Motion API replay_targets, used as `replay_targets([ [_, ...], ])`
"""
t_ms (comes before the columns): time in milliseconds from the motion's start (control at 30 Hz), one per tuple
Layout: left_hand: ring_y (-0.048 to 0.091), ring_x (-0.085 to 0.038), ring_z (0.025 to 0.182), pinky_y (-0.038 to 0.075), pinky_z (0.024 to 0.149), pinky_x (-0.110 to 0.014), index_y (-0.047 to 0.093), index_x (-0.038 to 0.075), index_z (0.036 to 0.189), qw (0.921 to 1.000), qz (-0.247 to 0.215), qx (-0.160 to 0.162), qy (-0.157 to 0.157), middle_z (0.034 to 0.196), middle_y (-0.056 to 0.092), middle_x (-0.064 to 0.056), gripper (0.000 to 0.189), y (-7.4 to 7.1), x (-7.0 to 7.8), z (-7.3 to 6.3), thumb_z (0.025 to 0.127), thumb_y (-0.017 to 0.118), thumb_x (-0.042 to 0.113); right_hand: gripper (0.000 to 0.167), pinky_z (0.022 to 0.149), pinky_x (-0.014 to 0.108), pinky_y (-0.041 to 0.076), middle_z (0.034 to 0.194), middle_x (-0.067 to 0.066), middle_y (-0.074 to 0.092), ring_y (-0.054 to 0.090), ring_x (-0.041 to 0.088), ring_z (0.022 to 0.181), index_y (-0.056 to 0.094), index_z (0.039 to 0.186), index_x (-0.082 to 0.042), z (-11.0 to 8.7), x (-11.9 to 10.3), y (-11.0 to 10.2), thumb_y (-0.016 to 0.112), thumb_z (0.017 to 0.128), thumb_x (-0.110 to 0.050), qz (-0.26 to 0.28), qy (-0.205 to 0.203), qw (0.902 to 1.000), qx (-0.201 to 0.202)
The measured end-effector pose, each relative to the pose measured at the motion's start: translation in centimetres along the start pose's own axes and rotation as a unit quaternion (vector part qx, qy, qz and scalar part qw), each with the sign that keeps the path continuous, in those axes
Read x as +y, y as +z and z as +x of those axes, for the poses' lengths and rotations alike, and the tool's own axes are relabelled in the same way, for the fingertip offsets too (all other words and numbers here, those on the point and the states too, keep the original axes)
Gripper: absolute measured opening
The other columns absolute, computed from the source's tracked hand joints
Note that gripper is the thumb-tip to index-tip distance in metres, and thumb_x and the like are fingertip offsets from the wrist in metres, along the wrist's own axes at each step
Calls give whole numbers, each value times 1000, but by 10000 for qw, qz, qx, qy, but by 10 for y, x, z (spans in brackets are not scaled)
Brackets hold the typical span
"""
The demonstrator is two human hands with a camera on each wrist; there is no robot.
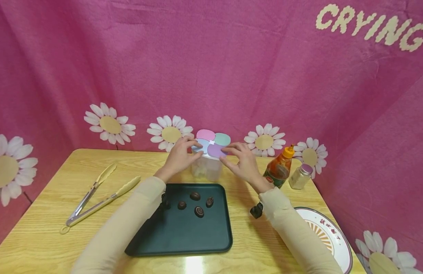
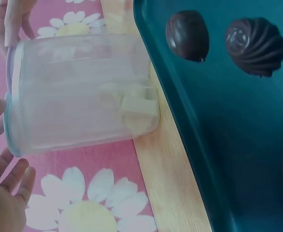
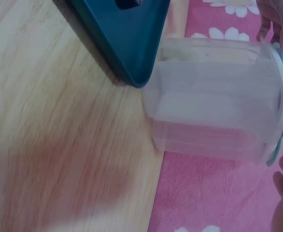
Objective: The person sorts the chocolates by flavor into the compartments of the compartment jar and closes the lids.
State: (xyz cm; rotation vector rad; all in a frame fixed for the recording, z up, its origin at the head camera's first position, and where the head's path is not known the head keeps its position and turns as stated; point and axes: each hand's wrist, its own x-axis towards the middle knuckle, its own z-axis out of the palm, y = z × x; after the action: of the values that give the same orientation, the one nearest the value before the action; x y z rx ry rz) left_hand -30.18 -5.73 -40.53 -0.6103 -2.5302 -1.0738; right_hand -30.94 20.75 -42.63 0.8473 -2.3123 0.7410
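At the back middle of the table stands a clear plastic container [image 1: 208, 168] with a lid [image 1: 206, 135] of pink, teal, blue and purple petal-shaped flaps. My left hand [image 1: 181, 154] is at the blue flap on the left, its thumb and fingertips touching the edge. On the other side my right hand [image 1: 243, 161] has its fingertips on the purple flap. Fingers of both hands look loosely bent and apart. Through the cloudy wall, pale block-like pieces [image 2: 140, 108] show at the bottom of the container in the left wrist view.
In front lies a dark tray [image 1: 184, 243] with several chocolates [image 1: 199, 211]. Metal tongs [image 1: 94, 207] rest spread on the left. A sauce bottle [image 1: 278, 169], a small jar [image 1: 300, 177] and a white plate [image 1: 339, 249] are on the right. A pink curtain [image 1: 211, 76] hangs behind the table.
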Motion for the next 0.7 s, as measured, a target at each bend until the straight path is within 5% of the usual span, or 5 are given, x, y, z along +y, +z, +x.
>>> replay_targets([
  [700,53,-37,139,42,119,-55,74,4,125,9996,-138,10,-263,140,64,-17,26,-20,-23,-4,104,67,18,25,88,43,51,107,9,74,64,27,103,82,111,-12,9,-30,16,84,89,-23,76,-716,9974,14],
])
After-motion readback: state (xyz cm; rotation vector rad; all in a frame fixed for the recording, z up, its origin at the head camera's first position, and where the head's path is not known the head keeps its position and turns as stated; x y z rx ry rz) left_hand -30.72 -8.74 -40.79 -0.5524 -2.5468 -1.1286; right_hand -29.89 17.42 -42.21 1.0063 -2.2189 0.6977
